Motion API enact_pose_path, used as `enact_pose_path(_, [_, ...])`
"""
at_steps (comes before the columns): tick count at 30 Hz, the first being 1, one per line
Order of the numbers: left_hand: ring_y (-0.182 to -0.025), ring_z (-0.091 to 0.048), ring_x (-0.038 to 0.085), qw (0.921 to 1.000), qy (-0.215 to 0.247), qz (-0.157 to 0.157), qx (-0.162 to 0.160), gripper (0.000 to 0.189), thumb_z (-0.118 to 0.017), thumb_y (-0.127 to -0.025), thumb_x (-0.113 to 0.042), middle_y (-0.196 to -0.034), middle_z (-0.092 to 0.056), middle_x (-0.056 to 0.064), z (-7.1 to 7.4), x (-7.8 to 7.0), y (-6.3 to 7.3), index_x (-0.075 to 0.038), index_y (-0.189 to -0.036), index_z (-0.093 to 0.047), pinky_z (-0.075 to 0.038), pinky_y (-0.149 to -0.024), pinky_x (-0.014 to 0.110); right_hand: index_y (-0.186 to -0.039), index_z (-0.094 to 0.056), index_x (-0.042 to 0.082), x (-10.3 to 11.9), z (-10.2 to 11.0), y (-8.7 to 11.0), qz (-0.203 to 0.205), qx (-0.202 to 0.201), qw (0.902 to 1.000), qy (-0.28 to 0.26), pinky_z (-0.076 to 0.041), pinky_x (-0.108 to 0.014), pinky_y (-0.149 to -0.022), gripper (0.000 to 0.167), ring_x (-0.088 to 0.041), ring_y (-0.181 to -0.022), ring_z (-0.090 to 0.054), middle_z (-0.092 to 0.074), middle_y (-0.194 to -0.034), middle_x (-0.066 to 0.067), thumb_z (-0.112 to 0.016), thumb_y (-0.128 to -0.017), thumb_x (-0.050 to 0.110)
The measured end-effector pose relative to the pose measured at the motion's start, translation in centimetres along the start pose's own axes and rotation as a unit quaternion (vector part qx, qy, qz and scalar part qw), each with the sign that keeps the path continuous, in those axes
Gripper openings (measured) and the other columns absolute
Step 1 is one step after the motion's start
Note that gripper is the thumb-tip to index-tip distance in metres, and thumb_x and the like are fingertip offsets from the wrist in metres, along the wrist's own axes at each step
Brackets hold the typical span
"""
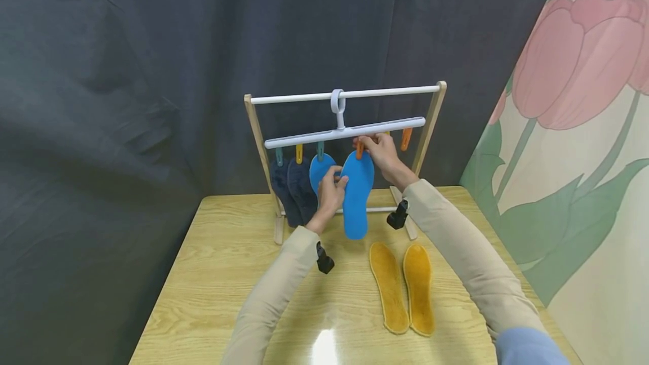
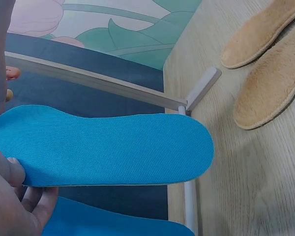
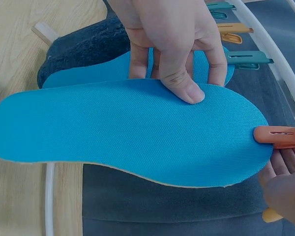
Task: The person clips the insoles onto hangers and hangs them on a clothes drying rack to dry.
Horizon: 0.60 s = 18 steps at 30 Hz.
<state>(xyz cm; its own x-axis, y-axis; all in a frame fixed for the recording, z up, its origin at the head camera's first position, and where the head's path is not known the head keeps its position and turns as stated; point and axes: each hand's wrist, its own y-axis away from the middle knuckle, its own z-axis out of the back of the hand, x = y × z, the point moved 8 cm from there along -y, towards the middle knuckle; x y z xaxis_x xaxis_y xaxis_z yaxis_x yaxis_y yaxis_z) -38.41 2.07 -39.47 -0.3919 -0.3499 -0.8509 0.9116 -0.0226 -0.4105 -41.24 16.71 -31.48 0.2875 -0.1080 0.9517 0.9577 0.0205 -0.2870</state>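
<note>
A blue insole (image 1: 357, 196) hangs lengthwise below the hanger bar (image 1: 345, 133), its upper end in an orange clip (image 3: 280, 135). My left hand (image 1: 330, 191) pinches the insole's side edge, thumb on the front face and fingers behind. At the top, my right hand (image 1: 382, 154) grips the orange clip between thumb and fingers. Just left hangs a second blue insole (image 1: 318, 169) from a teal clip (image 3: 248, 58), partly hidden behind my left hand. Two dark fuzzy insoles (image 1: 303, 190) hang farther left from a teal and a yellow clip.
Two tan fuzzy insoles (image 1: 389, 289) lie side by side on the wooden table (image 1: 203, 292). A wood-and-white rack (image 1: 431, 123) carries the hanger, which tilts up to the right. Another orange clip (image 1: 406, 138) hangs near its right end. A dark curtain (image 1: 127, 100) stands behind.
</note>
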Motion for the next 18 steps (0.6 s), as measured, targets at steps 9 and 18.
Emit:
enact_pose_path(9, [-0.078, -0.061, 0.023, 0.9986, 0.023, -0.047, -0.005, 0.028, -0.056, -0.102, -0.028, -0.104, -0.065, 0.010, -1.6, 5.0, -1.3, -0.013, -0.126, -0.060, -0.049, -0.070, 0.035, -0.118, -0.060, -0.012, -0.6, -0.7, 0.0, -0.011, 0.010, 0.9999, 0.008, -0.045, -0.028, -0.100, 0.033, -0.032, -0.112, -0.059, -0.061, -0.117, -0.025, -0.051, -0.105, 0.017])
enact_pose_path(18, [-0.086, -0.064, 0.018, 0.9980, 0.004, -0.061, -0.016, 0.033, -0.055, -0.101, -0.038, -0.108, -0.065, 0.003, -6.0, 15.0, -4.9, -0.026, -0.132, -0.056, -0.052, -0.076, 0.034, -0.120, -0.058, -0.013, -0.9, -0.9, -0.1, -0.011, 0.014, 0.9998, 0.002, -0.043, -0.028, -0.101, 0.033, -0.036, -0.116, -0.056, -0.058, -0.119, -0.029, -0.049, -0.106, 0.016])
